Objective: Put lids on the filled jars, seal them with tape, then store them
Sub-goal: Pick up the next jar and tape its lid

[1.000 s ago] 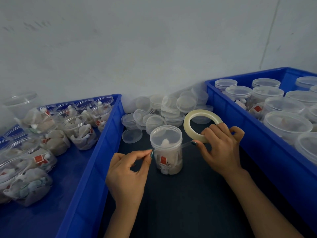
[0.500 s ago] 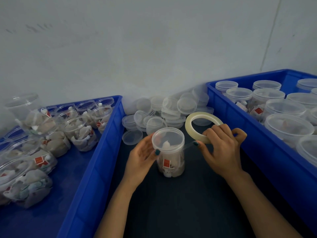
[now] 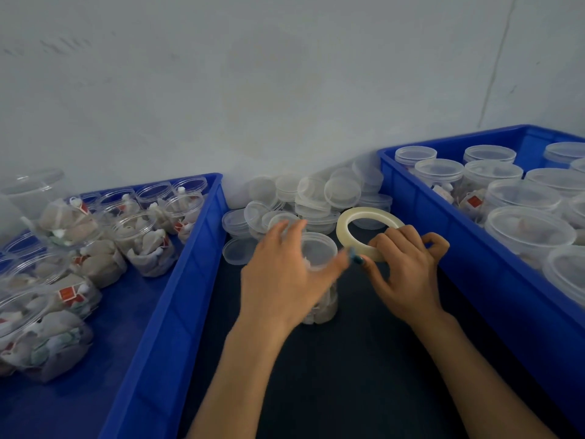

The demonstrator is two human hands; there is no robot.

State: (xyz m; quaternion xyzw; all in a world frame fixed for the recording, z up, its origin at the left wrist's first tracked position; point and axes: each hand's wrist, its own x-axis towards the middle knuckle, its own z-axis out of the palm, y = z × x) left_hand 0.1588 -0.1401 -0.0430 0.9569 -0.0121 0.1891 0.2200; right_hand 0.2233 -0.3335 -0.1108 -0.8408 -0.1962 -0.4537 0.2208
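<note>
Jar [image 3: 319,248] with lid on stands upright on dark table [image 3: 348,359], between two blue crates. Left hand [image 3: 285,280] covers its left side, fingers over lid rim, thumb across front; hand is blurred, I cannot tell if it really grips. Right hand [image 3: 408,274] just right of jar, fingers curled round near edge of tape roll [image 3: 342,229], roll tilted up. Behind jar I see heap of loose lids [image 3: 316,198]. Left crate [image 3: 177,280] holds open filled jars [image 3: 142,245], right crate [image 3: 443,232] holds lidded jars [image 3: 440,172]
</note>
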